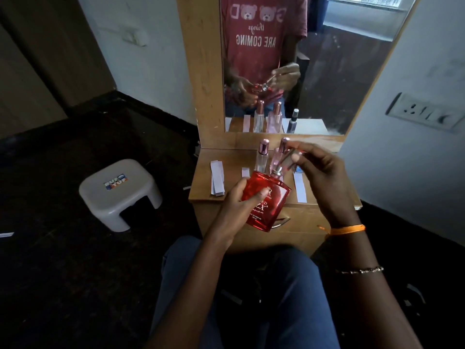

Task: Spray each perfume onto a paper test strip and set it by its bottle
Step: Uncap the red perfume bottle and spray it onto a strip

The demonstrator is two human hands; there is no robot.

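While my left hand (241,197) grips the red bottle (266,200), my right hand (324,172) pinches its clear cap (293,157) just above the nozzle; next, I judge, comes a strip (300,187) to spray.

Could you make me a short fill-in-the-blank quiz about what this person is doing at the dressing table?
1. The left hand grips a ____ perfume bottle.
2. The right hand pinches the bottle's clear ____ above its sprayer.
3. Paper test strips lie on the wooden ____.
4. On the floor at the left stands a white plastic ____.

Missing words: red; cap; table; stool
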